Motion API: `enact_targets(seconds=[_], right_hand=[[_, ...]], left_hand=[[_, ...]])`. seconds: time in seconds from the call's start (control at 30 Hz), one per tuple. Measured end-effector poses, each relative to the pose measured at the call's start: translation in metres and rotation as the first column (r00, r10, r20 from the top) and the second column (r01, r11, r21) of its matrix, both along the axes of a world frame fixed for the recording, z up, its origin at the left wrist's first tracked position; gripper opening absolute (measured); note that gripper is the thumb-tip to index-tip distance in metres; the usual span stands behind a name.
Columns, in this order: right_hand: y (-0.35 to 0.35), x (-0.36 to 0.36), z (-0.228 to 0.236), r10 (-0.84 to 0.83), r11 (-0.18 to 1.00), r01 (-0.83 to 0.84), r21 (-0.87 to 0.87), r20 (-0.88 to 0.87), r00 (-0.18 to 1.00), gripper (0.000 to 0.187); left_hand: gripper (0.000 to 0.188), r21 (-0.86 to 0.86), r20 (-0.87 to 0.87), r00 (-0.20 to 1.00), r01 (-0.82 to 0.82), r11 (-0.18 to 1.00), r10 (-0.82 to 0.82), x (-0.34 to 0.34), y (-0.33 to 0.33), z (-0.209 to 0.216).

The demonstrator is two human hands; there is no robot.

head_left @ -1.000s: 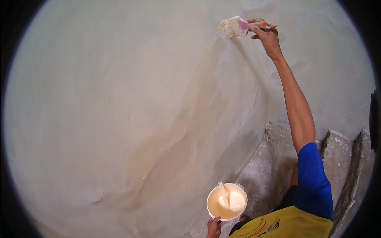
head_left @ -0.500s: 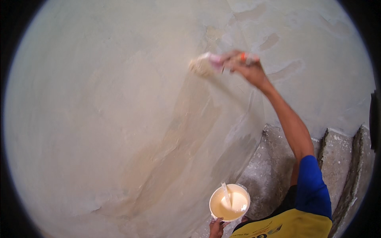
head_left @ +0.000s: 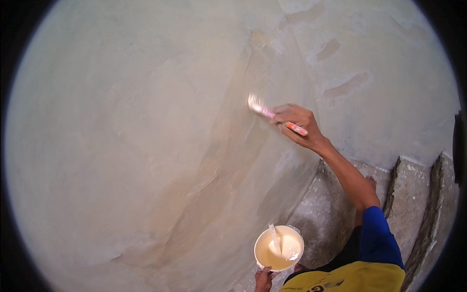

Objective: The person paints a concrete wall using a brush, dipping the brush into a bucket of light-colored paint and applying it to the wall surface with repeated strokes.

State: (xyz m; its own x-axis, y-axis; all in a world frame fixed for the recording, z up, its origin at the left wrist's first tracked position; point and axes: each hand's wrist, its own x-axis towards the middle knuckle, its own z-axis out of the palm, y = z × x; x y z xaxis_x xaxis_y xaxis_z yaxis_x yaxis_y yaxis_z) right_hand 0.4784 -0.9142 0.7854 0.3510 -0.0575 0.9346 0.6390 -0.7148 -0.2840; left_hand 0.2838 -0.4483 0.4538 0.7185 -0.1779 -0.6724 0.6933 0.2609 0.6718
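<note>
Raised in front of the wall [head_left: 121,121], my right hand [head_left: 297,125] is closed round the handle of a paintbrush [head_left: 262,109]. Its pale bristles point up and left at the wall; whether they touch it I cannot tell. Low down, my left hand [head_left: 265,279] grips the near rim of a white bucket [head_left: 301,242]. Cream-coloured liquid paint [head_left: 267,253] fills part of it. A pale flat stick [head_left: 275,237] stands tilted in the paint, leaning on the far rim.
Concrete steps [head_left: 411,190] with rough, paint-spotted edges rise at the right, where part of a bare foot [head_left: 371,181] shows. Beige damp-looking patches [head_left: 209,180] run down the wall, and several darker patches mark its upper right. A dark object [head_left: 458,148] sits at the right rim.
My right hand has brought the paintbrush down and slightly right along the wall, and the bristles tilt more upward now. The bucket in my left hand has barely shifted.
</note>
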Motion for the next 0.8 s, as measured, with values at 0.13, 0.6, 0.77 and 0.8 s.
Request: enact_targets(seconds=[0.13, 0.6, 0.77, 0.8], right_hand=[[-0.039, -0.001, 0.022, 0.394, 0.827, -0.197, 0.526, -0.294, 0.871, 0.012], [0.033, 0.020, -0.016, -0.257, 0.957, 0.273, -0.095, 0.152, 0.954, 0.033], [0.132, -0.036, -0.062, 0.095, 0.985, -0.099, -0.142, -0.036, 0.995, 0.038], [0.126, -0.038, -0.059, 0.160, 0.982, -0.164, -0.099, -0.045, 0.986, 0.035]], left_hand=[[0.028, 0.220, 0.041, 0.996, 0.067, 0.973, -0.078, -0.001, 0.000, -0.001], [0.037, 0.018, -0.038, 0.999, -0.005, 1.000, 0.006, -0.002, -0.004, 0.015], [0.023, 0.012, -0.037, 0.999, -0.039, 0.999, 0.040, -0.002, -0.007, 0.022], [0.023, 0.020, -0.039, 0.998, -0.039, 0.999, 0.040, -0.003, -0.007, 0.022]])
